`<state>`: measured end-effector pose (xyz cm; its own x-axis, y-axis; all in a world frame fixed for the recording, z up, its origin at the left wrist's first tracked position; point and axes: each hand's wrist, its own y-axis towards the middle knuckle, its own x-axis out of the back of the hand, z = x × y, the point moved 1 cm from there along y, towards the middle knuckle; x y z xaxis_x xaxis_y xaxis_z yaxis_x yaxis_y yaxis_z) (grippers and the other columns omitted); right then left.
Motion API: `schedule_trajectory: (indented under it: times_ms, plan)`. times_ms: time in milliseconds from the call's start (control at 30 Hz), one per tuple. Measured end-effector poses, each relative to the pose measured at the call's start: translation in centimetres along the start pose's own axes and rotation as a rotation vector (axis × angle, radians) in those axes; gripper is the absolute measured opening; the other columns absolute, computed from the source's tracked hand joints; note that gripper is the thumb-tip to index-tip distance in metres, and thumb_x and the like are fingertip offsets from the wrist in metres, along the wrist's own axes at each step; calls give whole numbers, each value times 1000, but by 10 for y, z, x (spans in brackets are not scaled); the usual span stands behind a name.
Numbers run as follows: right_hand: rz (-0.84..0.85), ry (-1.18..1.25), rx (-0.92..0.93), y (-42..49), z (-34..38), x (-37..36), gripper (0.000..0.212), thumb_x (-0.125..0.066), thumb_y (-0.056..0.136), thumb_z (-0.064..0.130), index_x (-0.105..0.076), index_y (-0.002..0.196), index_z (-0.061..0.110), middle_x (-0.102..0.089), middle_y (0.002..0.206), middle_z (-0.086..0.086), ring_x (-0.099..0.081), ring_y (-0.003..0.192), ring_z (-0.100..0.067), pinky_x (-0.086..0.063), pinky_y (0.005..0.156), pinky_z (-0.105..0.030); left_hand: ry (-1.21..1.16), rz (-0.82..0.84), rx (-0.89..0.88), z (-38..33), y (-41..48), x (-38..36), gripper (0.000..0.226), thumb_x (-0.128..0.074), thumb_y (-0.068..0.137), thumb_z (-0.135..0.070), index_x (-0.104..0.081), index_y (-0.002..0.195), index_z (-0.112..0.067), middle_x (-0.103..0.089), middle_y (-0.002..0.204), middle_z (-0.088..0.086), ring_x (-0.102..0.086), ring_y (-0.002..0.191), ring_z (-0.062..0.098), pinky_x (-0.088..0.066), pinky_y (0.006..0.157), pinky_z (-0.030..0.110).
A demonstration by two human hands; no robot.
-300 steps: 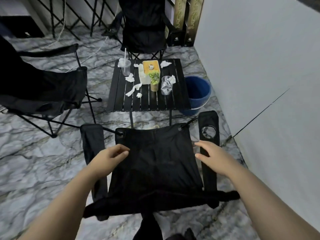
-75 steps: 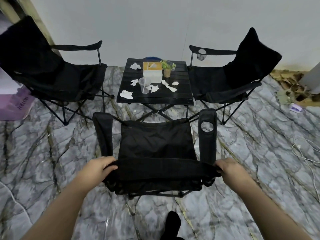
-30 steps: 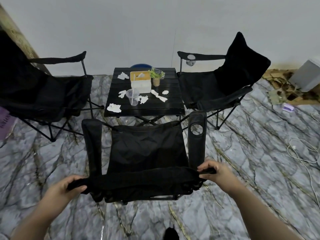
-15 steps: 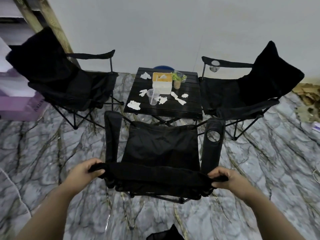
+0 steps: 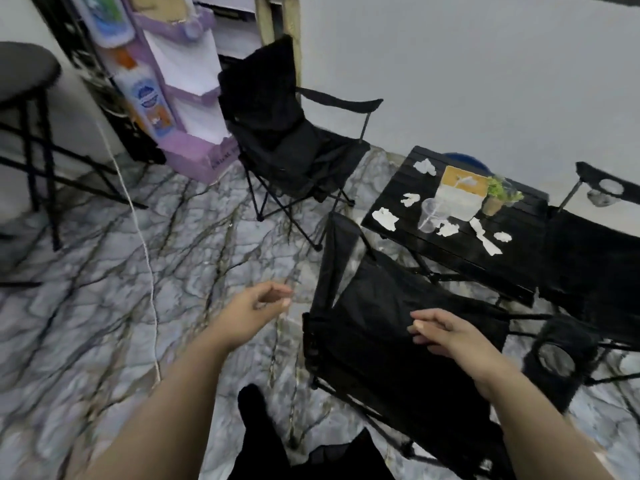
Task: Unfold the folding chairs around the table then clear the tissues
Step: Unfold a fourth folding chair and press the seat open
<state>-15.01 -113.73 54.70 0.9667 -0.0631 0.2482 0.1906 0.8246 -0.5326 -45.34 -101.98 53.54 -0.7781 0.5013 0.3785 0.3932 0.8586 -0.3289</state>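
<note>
Three black folding chairs stand unfolded around a small black slatted table [image 5: 519,244]: the nearest chair [image 5: 391,341] in front of me, another chair [image 5: 287,147] at the far left by the wall, a third chair [image 5: 595,258] at the right edge. Several crumpled white tissues [image 5: 384,218] lie on the table around a clear plastic cup [image 5: 429,215], a tissue box [image 5: 459,195] and a small potted plant [image 5: 498,195]. My left hand [image 5: 256,306] hovers over the floor left of the nearest chair, fingers loosely curled, holding nothing. My right hand [image 5: 446,332] hovers above that chair's seat, empty.
A purple and white display stand [image 5: 180,91] leans at the back left beside a black stool [image 5: 24,109]. A white cord [image 5: 145,247] runs across the marble floor. A blue bin [image 5: 464,161] peeks out behind the table. The grey wall is close behind the table.
Both hands have let go of the nearest chair's backrest top. My view has swung left, so the table now sits at the right and the stand and stool have come into view.
</note>
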Motion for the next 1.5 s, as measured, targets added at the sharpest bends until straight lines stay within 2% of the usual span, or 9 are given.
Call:
schedule_trajectory:
  times_ms: [200, 367, 600, 733, 833, 967, 1167, 1333, 1500]
  plan:
    - [114, -89, 79, 80, 85, -108, 14, -59, 89, 19, -67, 99, 24, -73, 97, -4, -67, 94, -17, -47, 87, -32, -142, -176, 122, 56, 21, 107, 8, -59, 88, -27, -64, 94, -30, -66, 102, -9, -61, 97, 6, -46, 76, 22]
    - [132, -136, 66, 148, 161, -191, 9, -61, 88, 19, -67, 92, 25, -68, 85, -4, -63, 85, -16, -45, 75, -27, -118, -411, 191, 87, 50, 232, 8, -57, 90, -26, -64, 92, -22, -68, 91, 6, -63, 90, 20, -48, 77, 34]
    - [193, -220, 22, 234, 250, -272, 12, -58, 89, 33, -64, 99, 30, -68, 100, 4, -64, 94, -9, -47, 92, -31, -211, -617, 146, 102, 109, 361, 14, -52, 92, -15, -61, 85, -23, -66, 86, 3, -62, 82, 19, -46, 76, 29]
    - [197, -190, -15, 280, 285, -285, 16, -55, 92, 28, -62, 106, 24, -68, 101, -3, -63, 96, -13, -45, 94, -34, -223, -518, 143, 99, 155, 389, 16, -53, 91, -12, -61, 83, -23, -66, 83, 5, -64, 82, 23, -48, 78, 34]
    - [158, -152, 20, 325, 310, -286, 13, -57, 91, 27, -65, 101, 27, -69, 101, -5, -65, 88, -11, -48, 80, -26, -204, -419, 161, 94, 205, 416, 13, -53, 92, -14, -62, 87, -22, -67, 84, 3, -64, 80, 18, -46, 71, 24]
    - [85, -104, 60, 402, 349, -289, 10, -58, 90, 23, -65, 97, 25, -69, 101, -11, -64, 89, -16, -46, 73, -22, -155, -370, 131, 80, 295, 464, 15, -54, 91, -15, -62, 86, -26, -67, 83, 4, -63, 80, 20, -49, 78, 33]
    - [33, -113, 73, 521, 443, -286, 11, -57, 91, 22, -66, 96, 25, -69, 98, -2, -64, 95, -19, -48, 87, -33, -46, -293, 31, 22, 435, 535, 13, -53, 92, -14, -61, 87, -24, -64, 84, 6, -60, 77, 13, -45, 64, 9]
    - [-14, -63, 110, 602, 509, -278, 12, -58, 90, 21, -67, 96, 26, -70, 99, -2, -65, 95, -19, -48, 90, -35, -129, -238, 30, 0, 529, 579, 10, -53, 92, -19, -63, 94, -19, -65, 93, 12, -63, 88, 20, -46, 75, 21]
    - [-113, 16, 53, 678, 538, -261, 12, -58, 90, 17, -67, 97, 19, -69, 97, -9, -63, 87, -18, -47, 75, -23, -24, -142, -45, -14, 638, 621, 12, -58, 89, -12, -65, 86, -21, -64, 87, 22, -62, 75, 14, -48, 72, 23]
